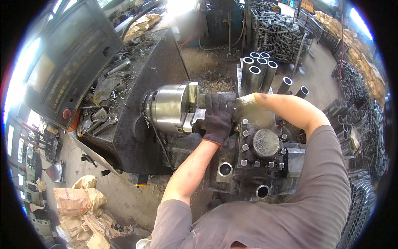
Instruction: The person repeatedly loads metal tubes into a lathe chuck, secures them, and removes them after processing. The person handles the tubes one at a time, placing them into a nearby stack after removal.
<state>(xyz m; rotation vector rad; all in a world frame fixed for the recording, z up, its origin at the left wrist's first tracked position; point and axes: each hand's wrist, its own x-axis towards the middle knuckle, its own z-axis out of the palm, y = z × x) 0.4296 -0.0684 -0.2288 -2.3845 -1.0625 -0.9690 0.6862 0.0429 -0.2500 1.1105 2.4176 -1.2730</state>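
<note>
A lathe chuck [168, 108] of shiny metal stands left of my hands, its stepped jaws [192, 103] facing right. My left hand [217, 118], in a dark knit glove with an orange cuff, is closed over a dark metal piece beside the jaws; the glove hides most of that piece. Just right of it is my right hand [253, 108] in a pale glove, smeared by motion, so its fingers do not read. Below my right hand sits the square tool post [265, 143] with a round cap and several square-headed bolts.
Several steel tubes [253, 76] stand upright behind my right hand, with more tubes [344, 120] at the right. Metal chips and scraps [103, 95] lie on the machine's headstock. A wire cage [277, 33] of metal parts stands behind; paper sacks [76, 201] lie at lower left.
</note>
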